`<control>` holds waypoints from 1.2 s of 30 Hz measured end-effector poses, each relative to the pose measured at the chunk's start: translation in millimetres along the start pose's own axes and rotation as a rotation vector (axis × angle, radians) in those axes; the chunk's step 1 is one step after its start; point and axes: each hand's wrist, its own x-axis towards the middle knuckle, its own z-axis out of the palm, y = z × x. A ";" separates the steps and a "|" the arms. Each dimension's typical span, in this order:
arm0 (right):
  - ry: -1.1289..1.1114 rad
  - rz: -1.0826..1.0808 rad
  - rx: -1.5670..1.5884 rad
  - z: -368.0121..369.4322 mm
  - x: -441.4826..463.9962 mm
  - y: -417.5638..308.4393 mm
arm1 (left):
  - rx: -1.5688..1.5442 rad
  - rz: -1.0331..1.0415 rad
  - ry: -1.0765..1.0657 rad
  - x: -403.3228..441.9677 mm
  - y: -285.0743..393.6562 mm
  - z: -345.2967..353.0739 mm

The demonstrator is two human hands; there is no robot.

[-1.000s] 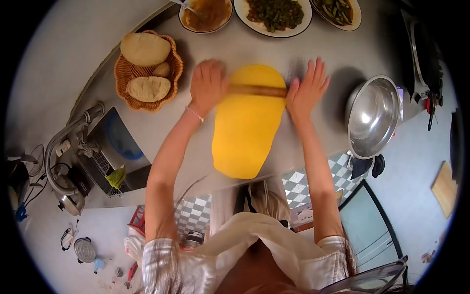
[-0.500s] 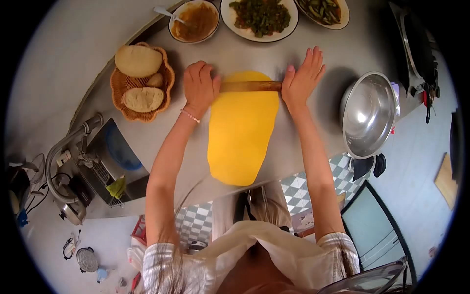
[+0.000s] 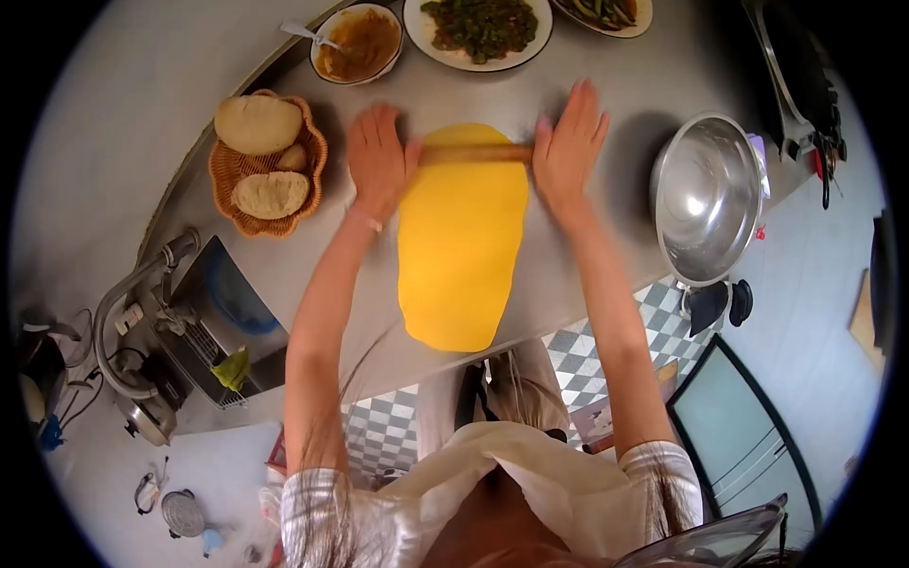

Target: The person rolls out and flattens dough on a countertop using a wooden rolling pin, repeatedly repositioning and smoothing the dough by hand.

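Rolling pin (image 3: 478, 152) position has shifted toward 12 o'clock: it lies nearer the far edge of the yellow sheet (image 3: 460, 251) than in the earliest frame. Taking the sheet as the clock centre, the left hand (image 3: 378, 156) bears on the pin at 10 to 11 o'clock, the right hand (image 3: 566, 150) between 1 and 2. Fingers on both hands are extended, lightly spread, thumbs apart.

Risk 1: unequal palm pressure could thin one flank and skew the outline. Risk 2: the sheet's 6 o'clock end lies near the front edge of the counter (image 3: 559, 284); a backward drag could pull it over. Risk 3: the left thumb, close to the sheet's margin, could dent it.

Not verifiable: both pin ends (covered by the palms), pin surface detail (motion blur), sheet thickness and its underside. At 1 o'clock, a dish (image 3: 641, 26) is cut off by the frame.
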 end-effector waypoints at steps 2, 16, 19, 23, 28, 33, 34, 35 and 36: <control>-0.142 -0.025 -0.082 -22.5 -47.3 -6.5 | -0.030 0.086 -0.110 -22.5 14.7 -20.8; -0.161 0.166 -0.031 -56.3 -148.8 -26.0 | -0.181 0.321 -0.406 -45.8 27.6 -29.4; -0.042 0.162 -0.047 -44.6 -96.0 -8.2 | -0.127 0.273 -0.303 -15.9 35.2 -11.3; 0.129 0.185 -0.013 -20.4 -29.2 22.6 | -0.072 0.199 -0.186 17.6 38.6 4.1; -0.011 0.127 -0.039 -17.6 -75.1 16.7 | -0.092 0.289 -0.199 -5.0 28.2 6.5; 0.052 0.159 0.012 -12.9 -2.6 34.1 | -0.142 0.231 -0.029 48.7 31.1 20.4; 0.040 0.118 -0.009 -12.6 -24.5 32.9 | -0.136 0.242 -0.060 28.4 31.9 15.9; 0.058 0.101 -0.002 -11.2 -17.3 34.9 | -0.131 0.253 -0.095 18.2 32.2 14.9; 0.075 0.086 0.003 -9.1 -8.3 37.8 | -0.116 0.274 -0.085 24.6 31.9 16.1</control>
